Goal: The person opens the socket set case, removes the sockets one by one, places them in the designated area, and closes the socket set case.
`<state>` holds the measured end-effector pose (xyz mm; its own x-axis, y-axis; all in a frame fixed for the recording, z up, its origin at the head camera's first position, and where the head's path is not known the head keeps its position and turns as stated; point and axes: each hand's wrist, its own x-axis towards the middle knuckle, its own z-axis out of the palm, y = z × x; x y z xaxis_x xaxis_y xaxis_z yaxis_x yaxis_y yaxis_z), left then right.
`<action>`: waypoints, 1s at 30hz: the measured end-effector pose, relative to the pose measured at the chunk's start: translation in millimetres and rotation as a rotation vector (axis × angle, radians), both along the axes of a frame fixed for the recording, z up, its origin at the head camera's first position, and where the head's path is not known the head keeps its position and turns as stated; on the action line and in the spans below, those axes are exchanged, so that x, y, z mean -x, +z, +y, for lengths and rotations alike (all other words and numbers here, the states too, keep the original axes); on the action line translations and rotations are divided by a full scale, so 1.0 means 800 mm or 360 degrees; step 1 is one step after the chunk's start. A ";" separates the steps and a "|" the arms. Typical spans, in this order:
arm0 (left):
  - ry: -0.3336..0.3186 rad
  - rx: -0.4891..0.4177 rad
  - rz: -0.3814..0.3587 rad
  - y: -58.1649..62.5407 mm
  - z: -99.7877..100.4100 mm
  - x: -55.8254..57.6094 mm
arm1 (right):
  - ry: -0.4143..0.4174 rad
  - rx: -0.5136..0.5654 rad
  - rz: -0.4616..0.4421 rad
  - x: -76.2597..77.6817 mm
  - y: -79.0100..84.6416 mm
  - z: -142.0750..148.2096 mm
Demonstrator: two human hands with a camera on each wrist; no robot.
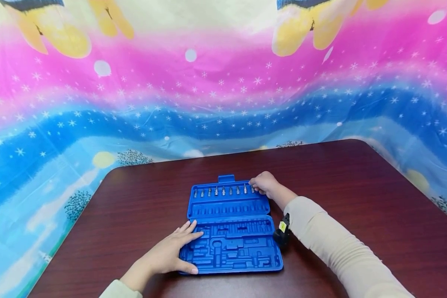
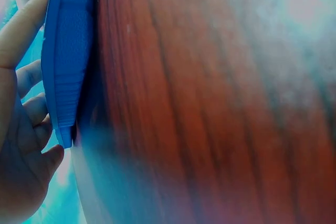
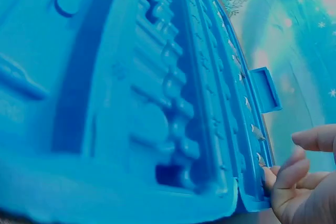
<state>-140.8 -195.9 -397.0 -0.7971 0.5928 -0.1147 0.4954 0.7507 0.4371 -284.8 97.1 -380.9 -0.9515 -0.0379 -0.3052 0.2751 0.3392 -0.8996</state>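
A blue plastic tool case (image 1: 231, 271) lies unfolded on the table, its moulded lower half toward me. In its far half stands a row of small metal screwdriver bits (image 1: 223, 191). My right hand (image 1: 266, 184) is at the far right corner, its fingertips pinching the bit at the right end of that row (image 1: 252, 189). In the right wrist view the fingertips (image 3: 270, 177) are right at the case rim, with the bit mostly hidden. My left hand (image 1: 171, 250) rests with spread fingers on the left edge of the near half, its thumb at the front corner.
The dark red-brown wooden table (image 1: 141, 198) extends around the case. A case latch (image 1: 226, 178) sticks out from the far edge. Behind the table hangs a colourful printed cloth (image 1: 216, 91). A black wrist camera (image 1: 282, 236) sits beside the case's right edge.
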 end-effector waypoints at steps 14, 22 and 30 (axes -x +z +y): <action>0.0045 0.0050 0.0005 -0.001 0.000 0.002 | 0.0017 -0.0144 0.0079 0.008 -0.006 0.000; 0.0040 0.0046 0.0012 0.001 0.001 0.001 | 0.0188 -0.0118 0.0136 0.009 -0.013 0.013; 0.0049 0.0056 -0.0009 0.000 0.002 0.003 | 0.0153 -0.0113 0.0171 0.010 -0.020 0.017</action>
<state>-143.0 -194.5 -397.0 -0.8144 0.5633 -0.1397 0.4692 0.7807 0.4128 -292.6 110.8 -396.7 -0.9718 -0.1122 -0.2073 0.1420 0.4230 -0.8949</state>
